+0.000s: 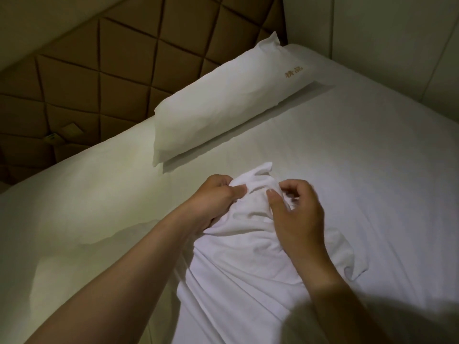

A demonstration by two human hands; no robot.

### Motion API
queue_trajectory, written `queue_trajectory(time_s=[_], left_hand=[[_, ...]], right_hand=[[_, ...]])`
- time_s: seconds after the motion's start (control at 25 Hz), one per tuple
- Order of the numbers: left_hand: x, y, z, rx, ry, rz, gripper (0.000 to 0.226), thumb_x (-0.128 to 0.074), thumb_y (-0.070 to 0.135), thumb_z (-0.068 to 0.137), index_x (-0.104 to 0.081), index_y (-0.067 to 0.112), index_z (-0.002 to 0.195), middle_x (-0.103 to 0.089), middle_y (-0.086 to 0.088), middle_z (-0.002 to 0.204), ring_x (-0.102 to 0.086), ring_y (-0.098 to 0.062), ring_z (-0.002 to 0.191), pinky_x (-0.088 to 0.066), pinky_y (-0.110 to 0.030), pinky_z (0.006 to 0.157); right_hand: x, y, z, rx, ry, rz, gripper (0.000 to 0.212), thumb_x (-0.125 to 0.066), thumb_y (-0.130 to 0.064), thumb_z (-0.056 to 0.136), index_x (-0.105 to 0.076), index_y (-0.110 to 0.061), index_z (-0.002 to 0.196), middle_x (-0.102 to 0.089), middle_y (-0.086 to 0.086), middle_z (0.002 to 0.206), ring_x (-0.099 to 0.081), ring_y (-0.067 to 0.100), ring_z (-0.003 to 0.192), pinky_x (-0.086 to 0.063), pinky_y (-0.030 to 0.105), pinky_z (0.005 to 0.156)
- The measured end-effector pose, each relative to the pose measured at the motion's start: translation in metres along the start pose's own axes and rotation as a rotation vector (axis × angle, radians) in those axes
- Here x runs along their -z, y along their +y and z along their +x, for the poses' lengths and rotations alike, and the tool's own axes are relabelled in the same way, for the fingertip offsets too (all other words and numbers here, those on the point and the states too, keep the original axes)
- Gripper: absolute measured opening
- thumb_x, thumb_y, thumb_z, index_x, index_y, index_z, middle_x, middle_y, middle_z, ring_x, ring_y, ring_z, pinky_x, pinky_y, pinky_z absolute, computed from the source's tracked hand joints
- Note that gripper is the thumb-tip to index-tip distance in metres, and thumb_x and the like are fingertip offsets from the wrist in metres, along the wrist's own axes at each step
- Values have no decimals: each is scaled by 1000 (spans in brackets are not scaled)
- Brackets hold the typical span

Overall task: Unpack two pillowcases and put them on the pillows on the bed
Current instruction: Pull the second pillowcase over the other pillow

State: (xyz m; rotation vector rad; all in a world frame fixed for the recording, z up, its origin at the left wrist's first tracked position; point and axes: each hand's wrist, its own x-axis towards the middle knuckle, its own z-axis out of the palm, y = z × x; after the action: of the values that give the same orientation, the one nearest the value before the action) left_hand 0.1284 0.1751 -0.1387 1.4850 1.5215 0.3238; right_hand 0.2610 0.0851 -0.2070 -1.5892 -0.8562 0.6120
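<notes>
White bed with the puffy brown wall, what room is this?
Probably a hotel bedroom: a bed under a plain white sheet, a white pillow with gold stitched lettering, and a brown padded diamond-pattern headboard.

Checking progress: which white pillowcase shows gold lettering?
The one on the pillow lying by the headboard, lettering near its right end. The crumpled pillowcase gripped by the left hand shows none.

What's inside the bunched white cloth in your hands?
Only creased outer fabric of the white cloth shows, its bunched end gripped by the left hand and right hand. The inside is covered; contents cannot be told.
</notes>
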Motion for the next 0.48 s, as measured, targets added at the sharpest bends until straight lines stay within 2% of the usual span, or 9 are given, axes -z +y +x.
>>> queue_trajectory(time_s=[0.08, 0.16, 0.24, 0.28, 0.4, 0.48], left_hand=[[-3, 0, 0, 5, 98, -44, 28, -64, 23, 82, -43, 17, 64, -42, -1, 56, -39, -17, 51, -30, -28, 55], [-7, -1, 0, -3, 131, -73, 27, -62, 21, 79, -41, 17, 64, -40, -4, 59, -41, -18, 55, -32, -32, 55], [-10, 1, -1, -2, 159, -93, 25, -59, 15, 79, -39, 15, 63, -37, -5, 59, -40, -19, 55, -31, -32, 52], [-11, 3, -2, 6, 175, -102, 25, -57, 13, 78, -38, 14, 62, -36, -5, 58, -39, -20, 55, -30, -32, 51], [-9, 7, 3, 18, 188, -107, 32, -55, 10, 72, -32, 18, 51, -33, -4, 54, -33, -22, 54, -26, -34, 52], [-8, 10, 5, 25, 212, -100, 34, -55, 10, 73, -31, 18, 51, -34, -6, 57, -33, -22, 54, -25, -32, 52]], right_hand=[[0, -4, -3, 303, 94, -127, 18, -63, -37, 91, -62, -21, 97, -62, -3, 98, -55, 12, 83, -49, 23, 69], [-5, -8, -10, 437, -14, -214, 28, -62, -46, 88, -64, -19, 96, -62, -1, 93, -53, 14, 81, -49, 25, 65], [-11, -11, -18, 475, -90, -362, 37, -61, -55, 85, -65, -22, 100, -65, -1, 96, -55, 14, 84, -53, 30, 70], [-13, -11, -21, 497, -103, -427, 36, -64, -53, 84, -66, -21, 102, -66, 0, 97, -58, 15, 85, -55, 32, 73], [-19, -12, -27, 541, -168, -515, 16, -73, -29, 82, -66, -19, 92, -66, 0, 87, -59, 16, 74, -56, 33, 67], [-17, -16, -27, 502, -222, -500, 13, -75, -16, 79, -63, -19, 81, -62, -2, 77, -53, 12, 66, -52, 25, 59]])
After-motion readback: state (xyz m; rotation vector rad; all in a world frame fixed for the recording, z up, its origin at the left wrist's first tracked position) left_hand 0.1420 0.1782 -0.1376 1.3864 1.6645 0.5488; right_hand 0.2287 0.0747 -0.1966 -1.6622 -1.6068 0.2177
